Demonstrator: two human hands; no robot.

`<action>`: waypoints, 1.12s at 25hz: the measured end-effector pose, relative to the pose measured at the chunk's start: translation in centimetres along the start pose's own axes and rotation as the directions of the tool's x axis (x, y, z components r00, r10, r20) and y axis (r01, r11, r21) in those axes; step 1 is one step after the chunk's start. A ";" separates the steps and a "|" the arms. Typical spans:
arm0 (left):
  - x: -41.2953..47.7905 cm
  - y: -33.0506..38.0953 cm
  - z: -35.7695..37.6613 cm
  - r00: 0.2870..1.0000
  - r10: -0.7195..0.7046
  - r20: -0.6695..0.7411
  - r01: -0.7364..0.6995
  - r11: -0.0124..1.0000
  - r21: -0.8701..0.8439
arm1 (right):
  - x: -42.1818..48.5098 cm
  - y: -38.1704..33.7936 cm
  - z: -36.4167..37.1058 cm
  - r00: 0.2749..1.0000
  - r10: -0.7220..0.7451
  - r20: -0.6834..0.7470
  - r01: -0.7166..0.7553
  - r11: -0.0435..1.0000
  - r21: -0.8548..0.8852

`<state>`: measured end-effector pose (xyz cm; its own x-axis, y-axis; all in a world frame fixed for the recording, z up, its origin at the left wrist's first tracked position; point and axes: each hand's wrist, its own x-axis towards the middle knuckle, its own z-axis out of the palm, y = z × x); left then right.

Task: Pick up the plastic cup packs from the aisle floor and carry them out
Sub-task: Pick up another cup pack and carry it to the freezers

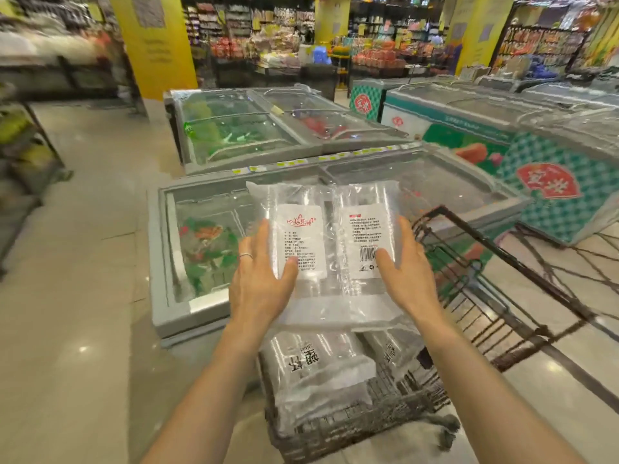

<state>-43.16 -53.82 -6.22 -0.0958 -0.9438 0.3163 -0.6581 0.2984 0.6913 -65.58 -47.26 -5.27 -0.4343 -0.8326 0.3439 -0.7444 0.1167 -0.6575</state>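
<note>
Holding: one clear cup pack (330, 202), raised over the cart (335, 433), clear of the floor. It seems to be two stacks of cups under one wrap.

Left hand (259, 283): fingers straight along the pack's left edge, thumb pressed across the front. One ring (245, 255).

Right hand (408, 272): thumb pinching the front beside the barcode (368, 253). Other fingers are hidden behind the pack.

In the cart: two more packs (315, 366), lying flat.

Room: supermarket, glossy beige tile floor (77, 296). Four grey glass-lidded chest freezers (160, 262) directly ahead, more with green-and-red panels to the right. Three yellow pillars (157, 45), stocked shelves behind.

Writing: two white labels on the held pack, the left with a red logo, small print unreadable. The nearer pack in the cart has large black characters, "塑杯".
</note>
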 end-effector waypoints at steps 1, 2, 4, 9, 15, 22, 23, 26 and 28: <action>0.4 -0.1 1.2 0.999 -0.037 -0.001 0.037 0.999 0.018 | 1.2 1.1 0.7 0.999 -0.016 0.039 0.015 1.000 0.012; 0.8 -0.3 2.6 0.997 -0.079 0.003 0.079 0.996 0.043 | 2.5 2.4 1.5 0.996 -0.031 0.082 0.029 0.999 0.028; 1.2 -1.3 5.2 0.989 -0.149 0.011 0.147 0.986 0.081 | 4.8 4.7 3.5 0.985 -0.048 0.164 0.040 0.998 0.052; 0.9 -5.2 10.4 0.968 -0.250 0.016 0.248 0.965 0.082 | 6.8 10.3 9.9 0.934 0.019 0.356 -0.043 0.997 0.061; -0.8 -11.1 15.5 0.919 -0.387 0.081 0.376 0.919 0.121 | 6.1 15.0 16.7 0.864 0.070 0.499 -0.106 0.994 0.042; -2.8 -16.5 19.3 0.828 -0.541 0.149 0.510 0.836 0.202 | 4.6 18.5 22.8 0.787 0.140 0.601 -0.148 0.988 -0.037; -3.2 -17.0 19.7 0.821 -0.550 0.152 0.517 0.830 0.208 | 4.1 18.9 23.4 0.779 0.149 0.608 -0.146 0.988 -0.055; -4.2 -17.5 20.5 0.839 -0.526 0.140 0.499 0.845 0.192 | 3.1 20.0 24.4 0.786 0.139 0.603 -0.157 0.987 -0.023; -4.3 -17.7 20.7 0.849 -0.512 0.131 0.484 0.853 0.197 | 2.9 20.4 24.7 0.799 0.130 0.587 -0.145 0.989 -0.021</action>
<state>-46.52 -57.94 -33.29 0.1583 -0.9726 -0.1705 -0.7544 -0.2305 0.6146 -69.50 -60.67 -34.23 -0.1455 -0.9681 -0.2041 -0.6840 0.2474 -0.6863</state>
